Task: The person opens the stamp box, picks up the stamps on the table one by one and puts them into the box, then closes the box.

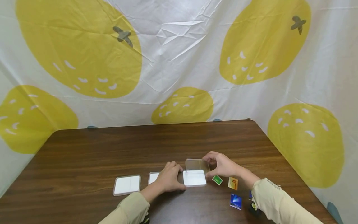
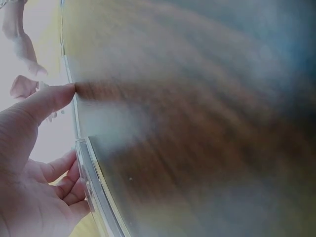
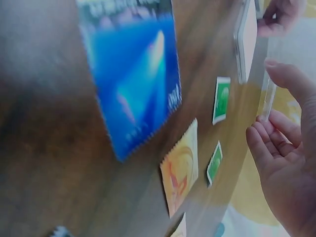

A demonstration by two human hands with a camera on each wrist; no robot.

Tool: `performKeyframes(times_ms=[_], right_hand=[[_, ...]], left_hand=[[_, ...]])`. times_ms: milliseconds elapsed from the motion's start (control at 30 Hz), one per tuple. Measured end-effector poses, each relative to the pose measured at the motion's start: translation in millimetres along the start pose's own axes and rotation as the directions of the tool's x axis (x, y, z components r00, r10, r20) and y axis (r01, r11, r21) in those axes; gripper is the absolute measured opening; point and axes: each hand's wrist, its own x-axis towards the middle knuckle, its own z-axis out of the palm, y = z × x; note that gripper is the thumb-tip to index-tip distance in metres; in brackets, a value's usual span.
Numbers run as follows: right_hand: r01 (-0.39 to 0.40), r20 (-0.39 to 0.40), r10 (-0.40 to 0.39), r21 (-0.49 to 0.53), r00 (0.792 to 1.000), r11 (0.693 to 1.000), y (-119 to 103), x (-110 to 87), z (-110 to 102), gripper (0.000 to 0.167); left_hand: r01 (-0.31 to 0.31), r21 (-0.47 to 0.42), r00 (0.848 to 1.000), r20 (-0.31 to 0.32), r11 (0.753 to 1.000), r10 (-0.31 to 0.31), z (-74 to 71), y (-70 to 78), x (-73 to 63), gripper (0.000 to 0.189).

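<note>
My right hand (image 1: pixel 222 165) pinches a clear plastic lid (image 1: pixel 193 164) by its right edge, between thumb and fingers. The lid is tilted up behind a shallow case base (image 1: pixel 195 178) with a white insert. At the left end of that base, my left hand (image 1: pixel 169 179) grips it with the thumb at the near corner and fingers at the far one. Just past my right fingertips lies a green postage stamp (image 1: pixel 217 179). Under my left wrist, a second white-lined case (image 1: pixel 153 177) is partly hidden.
A third white-lined case (image 1: pixel 127 185) lies further left on the wooden table (image 1: pixel 120 149). An orange stamp (image 1: pixel 233 183) and a blue stamp (image 1: pixel 236 201) lie below my right forearm. Another green stamp (image 3: pixel 214 165) shows in the right wrist view. A lemon-print curtain (image 1: pixel 179 62) hangs behind.
</note>
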Motion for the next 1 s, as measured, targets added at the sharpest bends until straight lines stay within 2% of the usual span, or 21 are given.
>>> performKeyframes(times_ms=[267, 667, 1000], right_hand=[[0.022, -0.011, -0.022, 0.000, 1.000, 1.000, 12.5, 14.0, -8.5, 0.051], [-0.066, -0.006, 0.066, 0.008, 0.998, 0.998, 22.8, 28.6, -16.1, 0.052], [-0.090, -0.023, 0.091, 0.028, 0.996, 0.996, 31.0, 33.3, -15.2, 0.052]], left_hand=[[0.007, 0.004, 1.000, 0.009, 1.000, -0.007, -0.1, 0.8, 0.2, 0.056], [0.016, 0.016, 1.000, 0.011, 1.000, -0.016, 1.4, 1.3, 0.9, 0.055], [0.022, 0.013, 1.000, 0.020, 1.000, -0.023, 0.8, 2.1, 1.3, 0.056]])
